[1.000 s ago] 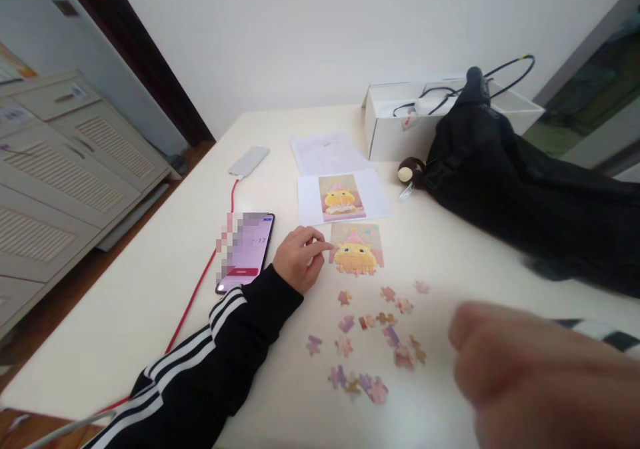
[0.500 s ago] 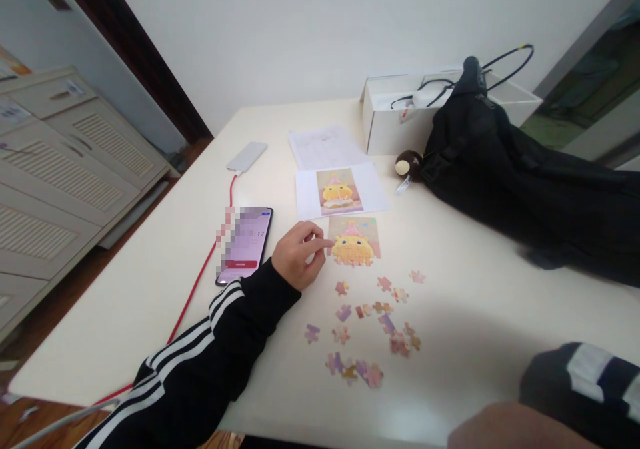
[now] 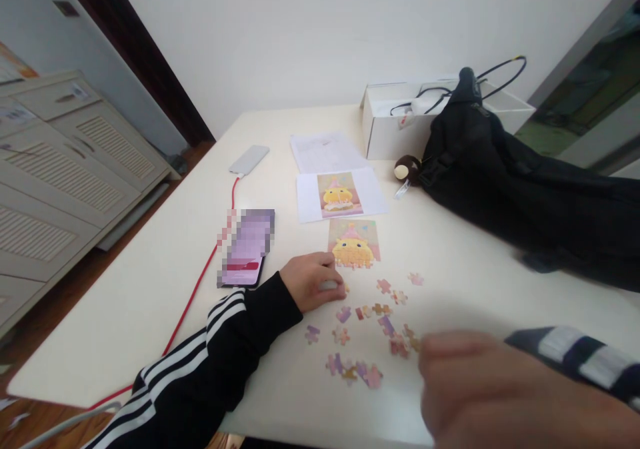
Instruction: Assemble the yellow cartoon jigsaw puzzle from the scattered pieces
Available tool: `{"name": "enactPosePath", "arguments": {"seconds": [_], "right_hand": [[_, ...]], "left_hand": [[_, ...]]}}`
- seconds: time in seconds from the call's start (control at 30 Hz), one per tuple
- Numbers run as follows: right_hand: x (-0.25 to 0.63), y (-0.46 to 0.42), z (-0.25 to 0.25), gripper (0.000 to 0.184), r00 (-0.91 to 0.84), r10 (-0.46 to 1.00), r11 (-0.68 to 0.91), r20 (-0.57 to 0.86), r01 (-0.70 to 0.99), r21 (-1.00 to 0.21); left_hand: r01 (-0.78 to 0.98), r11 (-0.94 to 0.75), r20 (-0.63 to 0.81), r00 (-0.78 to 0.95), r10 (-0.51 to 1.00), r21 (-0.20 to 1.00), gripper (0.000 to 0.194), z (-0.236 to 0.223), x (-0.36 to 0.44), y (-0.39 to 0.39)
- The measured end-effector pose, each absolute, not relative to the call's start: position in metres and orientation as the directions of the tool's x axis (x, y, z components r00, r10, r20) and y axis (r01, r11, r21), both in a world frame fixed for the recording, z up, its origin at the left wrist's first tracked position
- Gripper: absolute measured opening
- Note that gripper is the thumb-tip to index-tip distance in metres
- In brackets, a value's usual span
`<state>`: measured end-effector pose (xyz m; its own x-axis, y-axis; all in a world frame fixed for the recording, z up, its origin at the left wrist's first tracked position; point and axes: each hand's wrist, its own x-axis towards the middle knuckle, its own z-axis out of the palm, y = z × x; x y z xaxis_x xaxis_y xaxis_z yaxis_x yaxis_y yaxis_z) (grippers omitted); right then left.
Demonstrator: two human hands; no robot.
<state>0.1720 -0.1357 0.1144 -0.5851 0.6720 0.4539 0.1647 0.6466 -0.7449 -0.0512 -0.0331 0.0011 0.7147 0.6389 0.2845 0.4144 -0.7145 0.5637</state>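
My left hand point(image 3: 314, 282) is the one close to the puzzle. Its fingers curl in, and a small puzzle piece point(image 3: 347, 288) peeks out at their tips, on the right; I can't tell if they pinch it, or which way it is longest. The part-made puzzle point(image 3: 354, 252) lies on the counter point(image 3: 425, 236) just past that hand, a bit right, bumpy edge toward me. My right hand point(image 3: 480, 386) is blurry, near a brown piece point(image 3: 413, 340); I can't tell if it holds anything.

Free lane between puzzle point(image 3: 354, 252) and black bag point(image 3: 505, 189)
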Motion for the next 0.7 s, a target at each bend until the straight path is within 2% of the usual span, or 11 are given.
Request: {"name": "enactPosePath", "arguments": {"seconds": [0.03,0.13,0.17,0.3,0.43,0.7], "right_hand": [[0.170,-0.127,0.113,0.009,-0.532,0.656,0.686,0.536,0.124,-0.717],[0.170,-0.091,0.093,0.039,-0.347,0.726,0.676,0.594,0.201,-0.709],[0.172,-0.078,0.082,0.042,-0.300,0.738,0.670,0.604,0.219,-0.709],[0.182,-0.035,0.036,0.032,-0.172,0.790,0.610,0.588,0.301,-0.733],[0.184,-0.020,0.012,0.027,-0.170,0.787,0.611,0.593,0.354,-0.708],[0.185,-0.018,0.007,0.023,-0.226,0.807,0.588,0.546,0.406,-0.700]], "left_hand": [[0.411,-0.712,0.279,0.718,0.638,0.569,0.020,0.000,-0.052,-0.032],[0.396,-0.721,0.297,0.719,0.628,0.568,0.018,-0.004,-0.056,-0.026],[0.387,-0.725,0.310,0.716,0.625,0.569,0.017,-0.005,-0.057,-0.025],[0.377,-0.722,0.353,0.682,0.640,0.580,0.013,-0.004,-0.060,-0.018],[0.422,-0.712,0.395,0.619,0.679,0.561,0.015,-0.001,-0.062,-0.011],[0.458,-0.713,0.445,0.566,0.694,0.530,0.020,-0.014,-0.060,-0.005]]}}
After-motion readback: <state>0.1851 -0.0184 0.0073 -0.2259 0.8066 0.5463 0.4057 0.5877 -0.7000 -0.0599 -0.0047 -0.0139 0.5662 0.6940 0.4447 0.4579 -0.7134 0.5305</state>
